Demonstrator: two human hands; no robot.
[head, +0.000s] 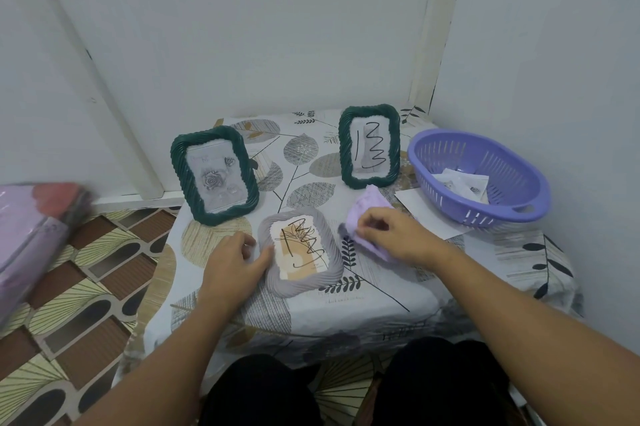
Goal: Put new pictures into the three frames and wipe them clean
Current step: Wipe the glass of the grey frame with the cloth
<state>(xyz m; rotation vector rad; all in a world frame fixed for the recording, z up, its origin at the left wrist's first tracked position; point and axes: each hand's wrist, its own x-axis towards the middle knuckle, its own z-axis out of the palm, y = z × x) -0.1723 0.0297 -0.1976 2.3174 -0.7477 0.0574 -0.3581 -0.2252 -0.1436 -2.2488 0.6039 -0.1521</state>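
A grey frame (300,251) lies flat on the table's near middle, holding a leaf picture with black marker scribbles on it. My left hand (237,259) grips its left edge, thumb on the rim. My right hand (393,235) pinches a lilac cloth (363,214) on the table just right of that frame. Two dark green frames stand upright behind: the left green frame (214,174) shows a grey rose picture, the right green frame (370,147) has black scribbles on its glass.
A purple plastic basket (485,180) with loose pictures inside sits at the right, on a white sheet of paper (420,209). The small table (363,315) has a leaf-print cloth and stands in a wall corner. A lilac bundle (31,235) lies on the floor at left.
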